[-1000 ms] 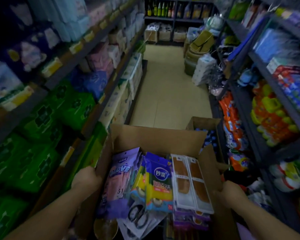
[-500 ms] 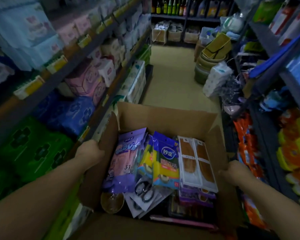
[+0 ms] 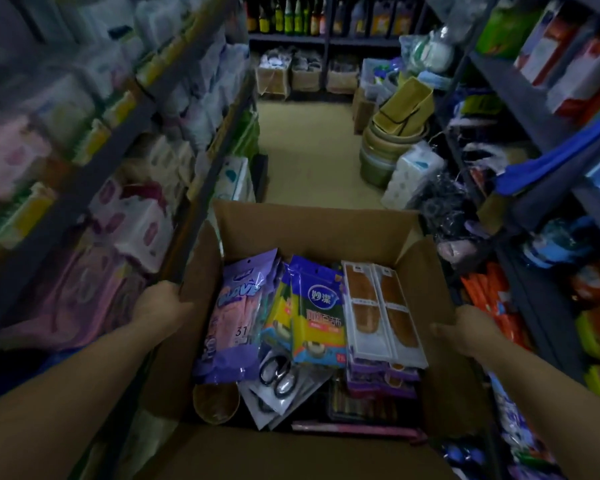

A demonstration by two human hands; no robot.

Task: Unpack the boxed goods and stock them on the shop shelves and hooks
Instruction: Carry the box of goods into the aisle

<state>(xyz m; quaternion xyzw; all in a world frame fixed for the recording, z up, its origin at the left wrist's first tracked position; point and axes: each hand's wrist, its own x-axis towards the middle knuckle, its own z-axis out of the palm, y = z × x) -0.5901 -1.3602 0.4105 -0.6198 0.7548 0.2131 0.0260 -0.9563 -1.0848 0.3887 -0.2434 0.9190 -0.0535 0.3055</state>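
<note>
My left hand gripped the cardboard box by its left flap, fingers curled over the edge. My right hand clutched the right flap likewise.

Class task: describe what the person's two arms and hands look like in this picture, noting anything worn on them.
Both forearms are bare as far as the frame shows: no sleeves are visible. The left hand and right hand wear no gloves, and no watch, bracelet or ring can be made out in the dim light.

The open cardboard box is brown. The plastic glove pack is purple and pink. The flat cloth pack is blue and yellow.
</note>
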